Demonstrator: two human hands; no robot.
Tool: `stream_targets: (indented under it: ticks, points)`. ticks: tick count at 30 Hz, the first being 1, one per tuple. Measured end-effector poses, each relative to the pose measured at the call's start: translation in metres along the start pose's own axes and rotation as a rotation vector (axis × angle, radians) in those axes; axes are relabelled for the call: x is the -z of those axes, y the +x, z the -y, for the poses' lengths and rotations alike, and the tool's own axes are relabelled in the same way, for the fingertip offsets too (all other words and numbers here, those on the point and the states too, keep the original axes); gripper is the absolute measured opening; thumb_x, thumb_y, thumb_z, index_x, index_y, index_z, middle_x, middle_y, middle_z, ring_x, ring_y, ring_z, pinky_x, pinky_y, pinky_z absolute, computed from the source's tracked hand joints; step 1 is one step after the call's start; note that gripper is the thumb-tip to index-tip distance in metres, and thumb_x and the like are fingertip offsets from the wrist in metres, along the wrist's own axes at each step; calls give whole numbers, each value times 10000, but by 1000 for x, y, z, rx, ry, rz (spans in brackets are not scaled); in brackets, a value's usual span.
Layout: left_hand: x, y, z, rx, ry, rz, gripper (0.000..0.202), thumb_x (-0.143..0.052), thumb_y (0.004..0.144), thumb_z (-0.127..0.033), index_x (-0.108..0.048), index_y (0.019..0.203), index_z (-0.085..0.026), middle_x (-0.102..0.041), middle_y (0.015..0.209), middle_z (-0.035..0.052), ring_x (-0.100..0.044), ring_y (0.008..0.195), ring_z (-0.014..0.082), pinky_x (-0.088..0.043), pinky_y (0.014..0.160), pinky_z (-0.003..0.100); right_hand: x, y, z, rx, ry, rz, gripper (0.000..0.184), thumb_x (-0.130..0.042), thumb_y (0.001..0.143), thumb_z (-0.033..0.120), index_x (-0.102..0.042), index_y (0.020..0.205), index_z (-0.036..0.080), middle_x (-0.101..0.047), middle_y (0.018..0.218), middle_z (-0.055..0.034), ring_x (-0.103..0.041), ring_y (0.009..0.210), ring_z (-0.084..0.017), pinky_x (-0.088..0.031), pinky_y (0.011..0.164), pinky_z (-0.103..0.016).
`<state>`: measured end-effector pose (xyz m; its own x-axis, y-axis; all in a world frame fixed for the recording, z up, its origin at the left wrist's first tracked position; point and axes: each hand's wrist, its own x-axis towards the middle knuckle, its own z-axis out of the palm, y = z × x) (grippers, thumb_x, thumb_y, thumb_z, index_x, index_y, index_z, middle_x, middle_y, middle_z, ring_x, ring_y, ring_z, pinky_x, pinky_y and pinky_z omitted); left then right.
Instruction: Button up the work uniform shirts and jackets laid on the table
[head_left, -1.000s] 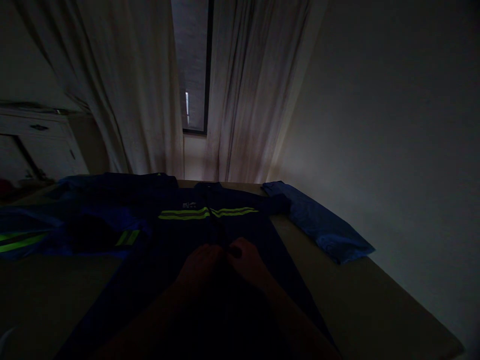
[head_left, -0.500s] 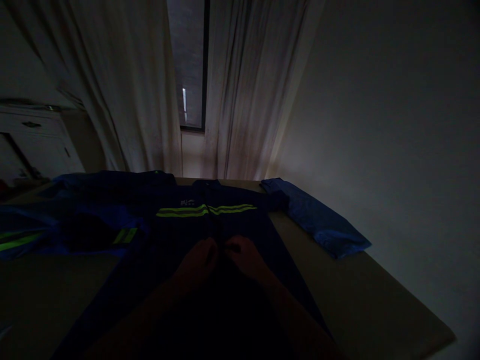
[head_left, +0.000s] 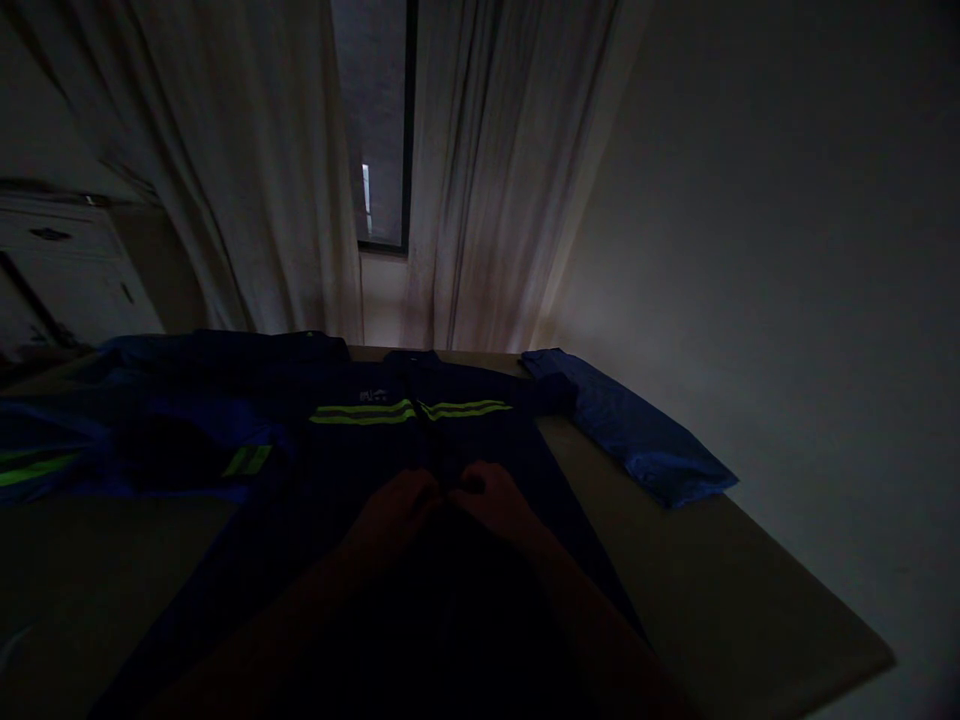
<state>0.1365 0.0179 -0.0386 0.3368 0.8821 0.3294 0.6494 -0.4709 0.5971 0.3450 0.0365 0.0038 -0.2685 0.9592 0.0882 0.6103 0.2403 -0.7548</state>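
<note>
A dark blue work jacket [head_left: 360,445] lies face up, its collar at the far end and a yellow-green reflective band across the chest. My left hand [head_left: 401,505] is closed in a pinch at the jacket's front opening, below the band. Right beside it, my right hand [head_left: 491,495] pinches the same front edge with thumb and forefinger curled. The fingertips of both hands meet or nearly meet. Deep shadow hides exactly which bit of cloth or fastener lies between them.
More blue clothing with reflective strips [head_left: 172,430] is heaped on the left. A flat blue plastic-looking packet [head_left: 630,425] lies along the right side of the table [head_left: 720,600]. Curtains [head_left: 277,170], a window and a wall [head_left: 787,250] stand behind; a white cabinet [head_left: 67,260] is far left.
My two hands have come closer together at the jacket's front, the left one moving slightly right. The view has tilted a little, so the scene sits slightly higher.
</note>
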Motion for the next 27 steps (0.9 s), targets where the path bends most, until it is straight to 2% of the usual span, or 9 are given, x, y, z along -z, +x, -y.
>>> stream_targets:
  ticks: [4, 8, 13, 16, 22, 27]
  points:
    - [-2, -1, 3, -64, -18, -43, 121, -514, 980, -279, -622, 1014, -236, -670, 986, 24, -629, 929, 185, -493, 856, 330, -3, -1, 4, 87, 8, -25, 97, -761, 772, 229, -707, 837, 182, -694, 848, 2, -626, 796, -150, -450, 731, -249]
    - [2, -1, 2, -3, -80, -31, 136, -563, 918, -281, -649, 1007, -225, -696, 963, 36, -656, 883, 187, -515, 809, 326, -7, 0, 3, 137, 27, -31, 112, -755, 754, 204, -696, 848, 185, -686, 851, 7, -612, 761, -133, -450, 717, -240]
    - [9, 1, -2, 43, -185, 32, 193, -591, 845, -237, -660, 1025, -228, -731, 994, 38, -683, 900, 190, -539, 829, 324, -9, -1, 2, 152, 10, -51, 80, -728, 762, 205, -679, 824, 189, -676, 830, 11, -608, 746, -132, -450, 717, -245]
    - [9, 1, -2, 29, -147, 25, 150, -568, 880, -229, -662, 997, -227, -727, 970, 31, -682, 889, 185, -540, 822, 323, -10, -2, 4, 188, -8, -73, 79, -730, 758, 192, -666, 805, 190, -676, 848, 2, -617, 773, -139, -450, 738, -251]
    - [5, -1, 1, -116, -47, 13, 182, -483, 952, -170, -654, 980, -225, -692, 992, 33, -648, 951, 175, -509, 882, 321, -12, -5, 7, 239, -62, -84, 111, -756, 755, 173, -661, 809, 188, -663, 869, -6, -622, 812, -145, -438, 753, -252]
    - [1, -4, 2, -88, 47, 25, 201, -495, 932, -152, -631, 1061, -226, -686, 1004, 39, -642, 942, 187, -514, 865, 329, -12, -5, 7, 215, -130, -45, 80, -747, 781, 190, -667, 777, 193, -668, 857, -5, -621, 794, -143, -431, 743, -254]
